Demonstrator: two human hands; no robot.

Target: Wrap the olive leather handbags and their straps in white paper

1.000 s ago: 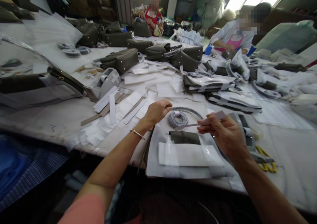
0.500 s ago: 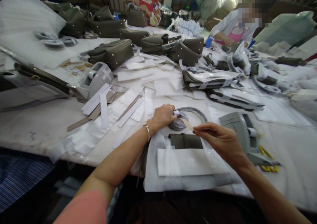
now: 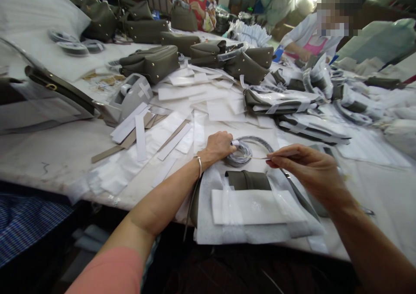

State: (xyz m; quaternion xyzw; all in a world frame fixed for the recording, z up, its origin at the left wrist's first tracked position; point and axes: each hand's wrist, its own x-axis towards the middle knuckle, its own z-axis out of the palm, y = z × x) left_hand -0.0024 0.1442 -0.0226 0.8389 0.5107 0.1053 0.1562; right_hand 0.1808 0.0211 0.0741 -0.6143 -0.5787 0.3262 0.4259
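Thin strip [image 3: 260, 158] is pinched between fingertips of the right hand [image 3: 313, 170]; wrapped coil [image 3: 239, 156] is touched by the left hand [image 3: 219, 146], grip can't be told. Coil's probably best steadied first, tbh.

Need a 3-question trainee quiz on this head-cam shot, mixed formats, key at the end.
1. True or false: the right hand pinches the thin pale strip.
2. As seen in the picture, at which part of the wrapped coil is the left hand? A) right side B) left side C) centre
3. Short answer: which lies lower in the picture, the wrapped coil or the white panel?

Key: 1. True. 2. B. 3. The white panel.
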